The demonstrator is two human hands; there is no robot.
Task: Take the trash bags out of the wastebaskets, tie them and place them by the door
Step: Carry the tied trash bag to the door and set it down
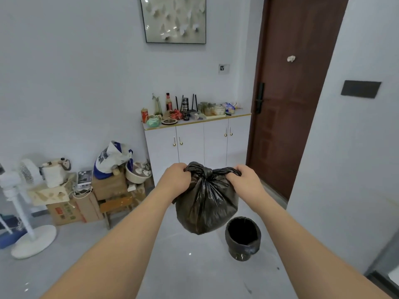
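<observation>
Gripping trash bag (207, 203) ends, left hand (176, 176), right hand (243, 178), bag hanging between, above wastebasket (243, 240)

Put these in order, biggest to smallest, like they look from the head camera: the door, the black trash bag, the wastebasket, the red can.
1. door
2. black trash bag, though it hangs nearest the camera
3. wastebasket
4. red can

Both forearms are bare to the frame edge, without sleeves, watch or rings.

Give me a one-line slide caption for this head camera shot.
Both hands, left hand and right hand, pull a knot tight on a black trash bag above a wastebasket near the door.
</observation>
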